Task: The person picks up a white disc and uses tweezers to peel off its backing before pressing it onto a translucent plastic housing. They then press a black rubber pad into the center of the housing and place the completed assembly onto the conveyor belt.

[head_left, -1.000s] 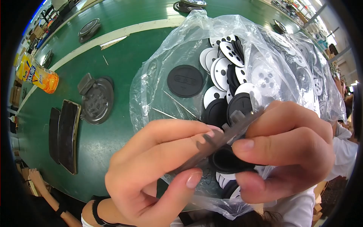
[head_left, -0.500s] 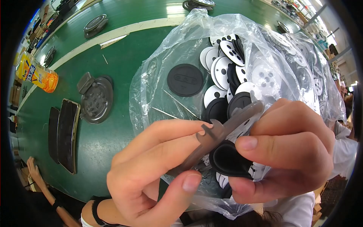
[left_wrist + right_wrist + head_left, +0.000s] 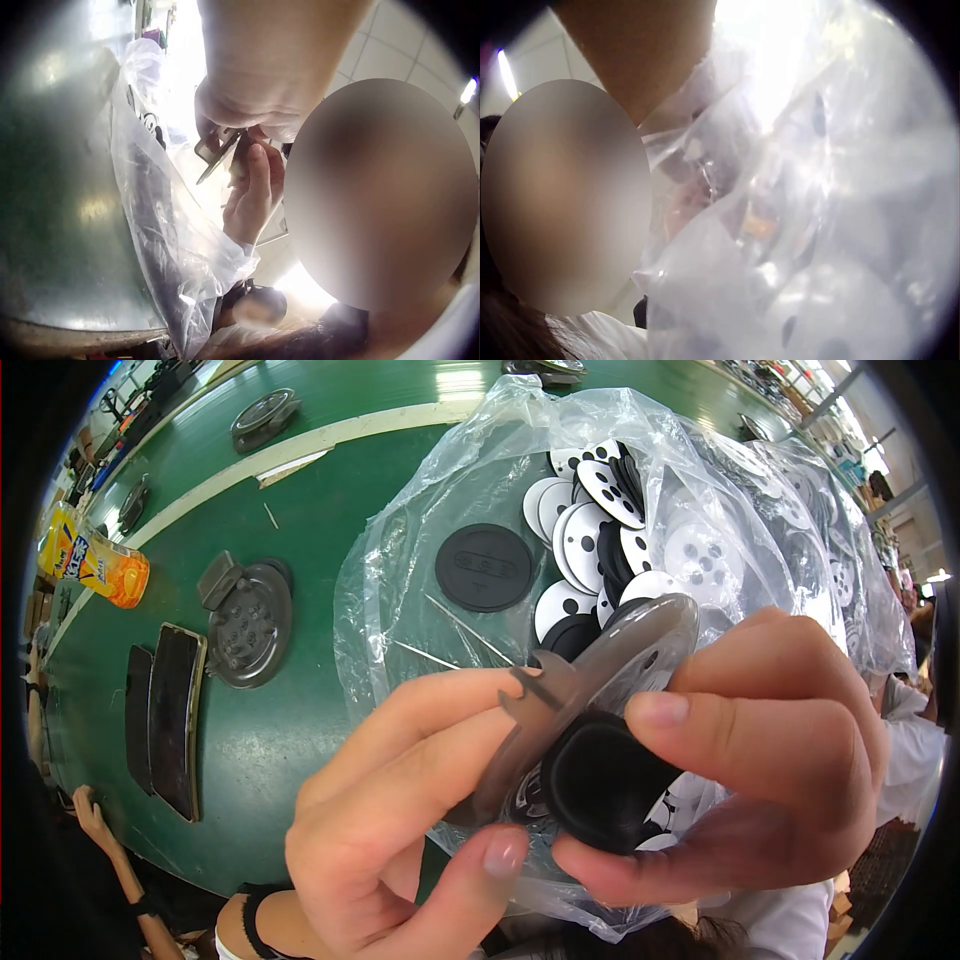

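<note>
In the head view my left hand [image 3: 400,800] grips a translucent grey plastic disc [image 3: 610,665] with small hooked tabs at its edge, holding it tilted. My right hand [image 3: 790,750] pinches a bent black round pad [image 3: 605,785] between thumb and fingers, right against the disc's underside. Below both hands a clear plastic bag [image 3: 395,550] holds several white discs [image 3: 585,540] with black dots. One flat black disc [image 3: 485,567] with a raised mark lies on the bag's left part. Clear plastic blurs the right wrist view and mostly hides the right hand there.
On the green table [image 3: 230,760] lie another grey disc part [image 3: 250,625] with a raised tab, and a phone-like dark slab [image 3: 178,720]. A yellow-orange pack [image 3: 95,565] stands at left. Thin metal rods [image 3: 465,628] lie by the bag. More parts [image 3: 263,420] sit beyond the pale strip.
The grey disc has turned from nearly edge-on to show more of its face. My right hand has brought the black pad down and left against it. Parts at the back have shifted right.
</note>
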{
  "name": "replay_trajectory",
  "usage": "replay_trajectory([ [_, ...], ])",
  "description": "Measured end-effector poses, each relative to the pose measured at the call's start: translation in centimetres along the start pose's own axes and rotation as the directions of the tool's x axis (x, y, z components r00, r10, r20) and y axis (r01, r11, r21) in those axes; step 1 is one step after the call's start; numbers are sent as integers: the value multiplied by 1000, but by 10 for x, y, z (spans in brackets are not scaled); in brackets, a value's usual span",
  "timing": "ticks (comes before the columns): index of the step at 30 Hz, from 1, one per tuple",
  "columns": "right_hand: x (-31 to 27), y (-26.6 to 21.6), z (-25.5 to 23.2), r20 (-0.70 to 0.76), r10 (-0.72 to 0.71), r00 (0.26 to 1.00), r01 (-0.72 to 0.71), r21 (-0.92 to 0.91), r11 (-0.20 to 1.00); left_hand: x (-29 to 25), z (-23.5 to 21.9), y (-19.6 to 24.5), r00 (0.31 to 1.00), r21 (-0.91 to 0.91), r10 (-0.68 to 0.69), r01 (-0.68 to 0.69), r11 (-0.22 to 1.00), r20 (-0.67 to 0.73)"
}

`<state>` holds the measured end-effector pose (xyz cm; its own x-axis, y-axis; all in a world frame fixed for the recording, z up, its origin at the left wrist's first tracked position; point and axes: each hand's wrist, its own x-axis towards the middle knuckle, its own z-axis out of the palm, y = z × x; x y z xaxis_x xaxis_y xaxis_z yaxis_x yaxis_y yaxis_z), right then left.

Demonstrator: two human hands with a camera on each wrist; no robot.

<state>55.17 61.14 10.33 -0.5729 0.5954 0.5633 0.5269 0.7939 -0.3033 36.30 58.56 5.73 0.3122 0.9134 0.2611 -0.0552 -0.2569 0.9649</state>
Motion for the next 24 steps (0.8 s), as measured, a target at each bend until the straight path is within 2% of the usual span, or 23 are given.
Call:
replay_trajectory([
  [4,1,-1,-1,14,43,999,-43,16,999,0,0,1,1000,34,-23,23,999,-6],
  [7,-1,2,1,-7,19,1000,-18,59,998,-1,-1,0,999,19,-15,14,1000,30],
  [9,0,3,1,0,-10,1000,10,32,999,-4,1,2,995,45,-83,86,995,-58],
  [10,1,3,1,8,-38,999,38,5,999,-7,-1,-10,995,47,-85,88,995,-59],
  [12,1,4,1,17,-45,999,45,15,999,-8,-6,-39,984,-150,157,-169,974,-86],
  [15,1,6,3,7,-60,998,60,25,998,-11,4,-28,980,-41,141,-148,988,-144],
  [24,-2,3,3,-1,-66,998,66,-64,996,-6,6,1,992,61,7,1,998,-129],
])
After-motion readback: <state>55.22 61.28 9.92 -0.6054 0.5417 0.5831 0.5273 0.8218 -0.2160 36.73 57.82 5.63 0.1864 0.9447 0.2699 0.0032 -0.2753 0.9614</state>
